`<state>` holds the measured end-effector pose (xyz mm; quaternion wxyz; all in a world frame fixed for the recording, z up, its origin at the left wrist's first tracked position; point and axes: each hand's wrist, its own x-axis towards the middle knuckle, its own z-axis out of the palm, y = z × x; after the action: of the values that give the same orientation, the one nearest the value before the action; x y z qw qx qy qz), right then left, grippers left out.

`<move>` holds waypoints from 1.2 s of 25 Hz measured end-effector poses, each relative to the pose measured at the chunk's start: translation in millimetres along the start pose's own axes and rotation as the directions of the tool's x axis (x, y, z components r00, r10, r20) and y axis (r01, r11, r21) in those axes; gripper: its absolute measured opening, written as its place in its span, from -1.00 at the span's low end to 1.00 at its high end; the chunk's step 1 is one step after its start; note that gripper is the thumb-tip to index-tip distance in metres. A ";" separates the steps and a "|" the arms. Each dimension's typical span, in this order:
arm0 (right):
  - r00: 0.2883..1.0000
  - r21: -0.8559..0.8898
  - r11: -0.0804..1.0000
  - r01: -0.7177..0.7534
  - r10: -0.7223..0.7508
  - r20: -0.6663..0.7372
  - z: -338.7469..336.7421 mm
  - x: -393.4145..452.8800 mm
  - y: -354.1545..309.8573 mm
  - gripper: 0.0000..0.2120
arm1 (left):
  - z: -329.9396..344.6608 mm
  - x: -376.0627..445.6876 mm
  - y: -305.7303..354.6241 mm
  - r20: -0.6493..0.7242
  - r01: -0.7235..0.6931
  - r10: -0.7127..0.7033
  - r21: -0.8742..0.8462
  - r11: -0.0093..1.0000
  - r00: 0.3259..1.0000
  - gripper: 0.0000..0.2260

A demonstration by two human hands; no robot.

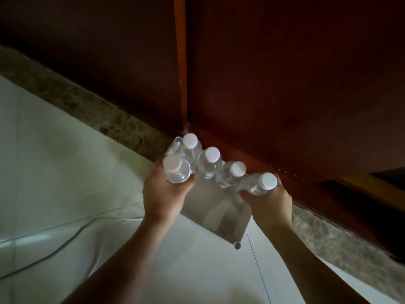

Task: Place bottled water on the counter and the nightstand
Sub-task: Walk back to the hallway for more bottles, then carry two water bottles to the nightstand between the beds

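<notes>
- Bottles of water with white caps, five in all, are seen from above over a shiny metal tray on the pale floor.
- Three bottles are stood in a row along the tray's far edge, beside the dark wooden panel.
- One bottle is gripped at the tray's left edge by the left hand, fingers curled round it.
- Another bottle is gripped at the tray's right corner by the right hand.
</notes>
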<state>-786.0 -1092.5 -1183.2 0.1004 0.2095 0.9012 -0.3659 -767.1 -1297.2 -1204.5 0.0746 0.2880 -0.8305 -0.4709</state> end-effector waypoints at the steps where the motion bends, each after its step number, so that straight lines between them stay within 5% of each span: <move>1: 1.000 0.013 1.000 0.010 -0.010 0.006 -14.7 -8.4 -14.8 -0.58 | -13.6 -6.2 20.1 0.003 -0.018 0.018 0.008 1.000 1.000 -0.61; 6: 0.987 0.028 0.993 0.111 -0.114 0.110 -143.2 -68.9 -161.2 -0.50 | -123.1 -31.3 185.1 0.059 -0.097 0.096 0.013 0.995 0.994 -0.58; 10: 0.943 0.112 0.960 0.257 -0.274 0.189 -307.2 -125.7 -359.4 -0.44 | -269.3 -37.8 392.9 0.069 -0.129 0.140 -0.143 0.981 0.988 -0.51; 13: 0.871 0.241 0.875 0.419 -0.463 0.166 -447.1 -185.8 -514.8 -0.51 | -398.5 -40.0 569.8 -0.013 -0.307 0.310 -0.189 0.933 0.951 -0.42; 16: 0.752 0.392 0.710 0.585 -0.656 0.068 -593.2 -263.0 -661.1 -0.49 | -536.3 -54.2 746.4 -0.104 -0.482 0.474 -0.304 0.822 0.874 -0.46; 20: 0.513 0.574 0.338 0.746 -0.841 -0.171 -751.1 -383.6 -804.0 -0.61 | -687.6 -115.3 933.9 -0.293 -0.672 0.607 -0.393 0.628 0.739 -0.56; 25: 0.360 0.708 0.032 0.705 -0.876 -0.320 -840.6 -486.0 -874.8 -0.80 | -773.8 -186.5 1038.9 -0.417 -0.776 0.675 -0.489 0.398 0.609 -0.68; 30: 0.331 0.722 -0.015 0.692 -0.882 -0.335 -862.2 -516.5 -873.7 -0.70 | -782.3 -218.2 1059.4 -0.373 -0.725 0.707 -0.626 0.286 0.601 -0.79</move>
<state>-743.2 -1207.7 142.8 -0.1286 -0.3639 0.5750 -0.7214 -710.8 -1341.9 128.5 0.3940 -0.1643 -0.6067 -0.6706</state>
